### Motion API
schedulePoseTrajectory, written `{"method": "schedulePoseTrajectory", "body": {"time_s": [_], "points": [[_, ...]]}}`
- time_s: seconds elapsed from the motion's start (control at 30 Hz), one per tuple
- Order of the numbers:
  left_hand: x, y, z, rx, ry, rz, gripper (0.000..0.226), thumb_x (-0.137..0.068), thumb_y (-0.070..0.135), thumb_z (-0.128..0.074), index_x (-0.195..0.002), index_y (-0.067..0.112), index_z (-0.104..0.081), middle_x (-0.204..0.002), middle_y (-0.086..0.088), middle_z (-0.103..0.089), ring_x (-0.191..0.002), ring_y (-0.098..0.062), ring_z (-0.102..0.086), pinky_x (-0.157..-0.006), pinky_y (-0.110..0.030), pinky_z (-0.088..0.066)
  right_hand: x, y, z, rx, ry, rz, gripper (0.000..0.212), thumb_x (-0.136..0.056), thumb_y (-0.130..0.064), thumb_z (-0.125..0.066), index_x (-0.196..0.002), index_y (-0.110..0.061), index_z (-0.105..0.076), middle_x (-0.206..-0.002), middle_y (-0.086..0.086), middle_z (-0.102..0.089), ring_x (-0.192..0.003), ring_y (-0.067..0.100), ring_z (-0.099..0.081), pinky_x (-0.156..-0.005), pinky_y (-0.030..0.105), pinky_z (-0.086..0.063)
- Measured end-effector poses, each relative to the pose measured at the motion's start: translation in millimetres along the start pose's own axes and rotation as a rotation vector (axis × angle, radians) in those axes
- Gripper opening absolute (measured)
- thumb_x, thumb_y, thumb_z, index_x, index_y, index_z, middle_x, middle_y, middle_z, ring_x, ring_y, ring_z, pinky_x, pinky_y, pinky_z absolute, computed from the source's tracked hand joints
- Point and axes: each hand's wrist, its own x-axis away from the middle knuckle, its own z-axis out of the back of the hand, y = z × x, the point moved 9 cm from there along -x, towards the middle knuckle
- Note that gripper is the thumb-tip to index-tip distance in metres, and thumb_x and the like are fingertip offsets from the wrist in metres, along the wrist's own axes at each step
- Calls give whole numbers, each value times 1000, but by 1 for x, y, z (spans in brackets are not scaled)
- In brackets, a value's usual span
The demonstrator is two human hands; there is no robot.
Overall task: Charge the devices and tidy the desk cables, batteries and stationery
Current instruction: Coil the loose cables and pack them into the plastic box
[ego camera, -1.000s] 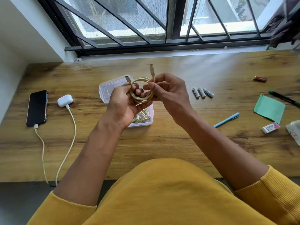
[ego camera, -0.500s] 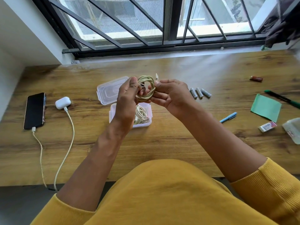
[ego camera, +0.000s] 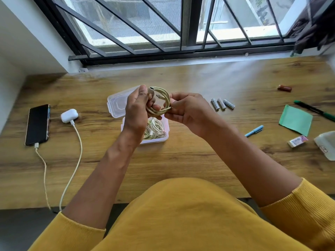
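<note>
Head view, the only one you've got: you're holding the coiled cable (ego camera: 159,102) up off the desk (ego camera: 181,160) with both hands. Your left hand (ego camera: 136,111) is curled round the left side of the loop, thumb and fingers wrapped over the strands, with one connector poking out at the top by your fingertips. Your right hand (ego camera: 186,109) pinches the right edge of the coil, fingers closed on the strands. So both grips are narrow and both are on the same loop.

The bit that matters: the open plastic box (ego camera: 164,140) sits directly under the coil, just nearer to you, already holding other coiled cables. The coil stands roughly upright, facing you, while the box opening faces up, so I'd guess you need to tip the loop flat before dropping it in. Your left hand is right over the box, so it looks like the easier one to lower with.

The lid (ego camera: 117,104) lies touching the box on its far left side. Still loose to the right: three batteries (ego camera: 222,103), well apart from the box. The phone (ego camera: 37,124) and earbud case (ego camera: 69,115) are over on the left with cables plugged in.
</note>
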Motion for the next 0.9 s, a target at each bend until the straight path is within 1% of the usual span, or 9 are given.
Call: {"method": "schedulePoseTrajectory", "body": {"time_s": [0.17,0.3,0.4,0.47,0.53,0.6,0.67,0.77,0.9], "points": [[-5,-8,-6,21,-54,95,41,-118,30,-32,-82,17,-49,-66,6,-46,-53,-5,-50,-50,-21,-47,0,10,-3,-25,-128,-86,31,-101,6,-47,-121,-3,-70,-88,3,-64,-75,11,-53,-66,22,-43],[-5,-19,-5,-124,-101,137,43,-117,38,-31,-88,19,-56,-68,5,-49,-58,-12,-50,-49,-26,-44,5,9,-8,-105,-230,-110,30,-99,10,-51,-112,-2,-75,-94,8,-72,-81,12,-64,-75,22,-53],[-6,-20,4,-276,-17,86,46,-116,43,-31,-85,22,-58,-69,7,-51,-58,-15,-49,-46,-28,-43,5,7,-4,-166,-184,-103,26,-97,12,-56,-110,-1,-74,-96,12,-73,-81,16,-68,-78,23,-59],[-7,-12,7,-414,56,18,47,-110,51,-31,-82,25,-58,-71,8,-57,-63,-21,-54,-54,-39,-49,5,6,-3,-196,-153,-85,22,-96,11,-59,-110,1,-73,-94,13,-73,-80,16,-69,-78,24,-60],[-6,-2,8,-564,117,-37,49,-109,53,-30,-86,21,-61,-81,1,-66,-78,-31,-64,-70,-49,-51,6,6,-3,-217,-144,-58,19,-97,10,-60,-110,4,-72,-94,14,-73,-79,18,-70,-77,25,-63],[-6,6,10,-673,180,-84,46,-113,43,-31,-100,15,-65,-101,-11,-74,-99,-38,-66,-76,-43,-43,5,2,-2,-216,-123,-14,19,-99,9,-60,-115,9,-69,-94,17,-72,-79,21,-71,-79,30,-65],[-4,14,11,-748,234,-136,43,-115,34,-32,-115,9,-67,-112,-17,-74,-109,-40,-64,-79,-38,-35,6,-6,-1,-168,-99,49,22,-101,6,-59,-120,13,-67,-96,22,-72,-82,25,-73,-81,35,-66],[0,21,12,-817,280,-188,41,-115,29,-34,-117,5,-66,-111,-19,-74,-108,-43,-63,-77,-37,-29,9,-22,-3,-13,-106,177,28,-94,6,-69,-122,11,-65,-96,25,-71,-86,31,-73,-84,39,-65],[0,20,7,-845,232,-163,39,-115,32,-33,-92,12,-57,-97,-17,-71,-99,-43,-62,-74,-39,-32,12,-33,-10,330,-30,360,46,-80,4,-86,-119,-2,-65,-92,27,-70,-80,31,-73,-82,46,-65]]}}
